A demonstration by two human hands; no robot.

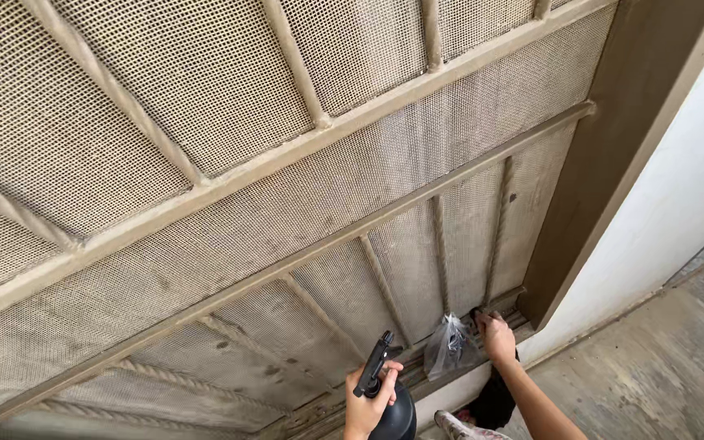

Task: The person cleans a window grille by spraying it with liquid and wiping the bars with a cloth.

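Mesh door [287, 195]: a tall beige metal screen with twisted bars and flat cross rails, dusty, filling most of the view.
Door frame [613, 155]: brown, upright at the door's right edge, meeting a white wall [678, 204].
Floor [662, 367]: grey concrete, at the lower right.
Spray bottle [391, 399]: black, with a black trigger head pointing toward the lower mesh, close to the door's bottom rail.
Plastic bag [448, 346]: clear and crumpled, resting against the foot of the door between the two hands.
Left hand [364, 403]: fingers clenched around the spray bottle's neck, below the trigger.
Right hand [496, 336]: pressed to the bottom of the mesh just right of the bag; fingers curled, perhaps around a small dark thing, too small to tell.
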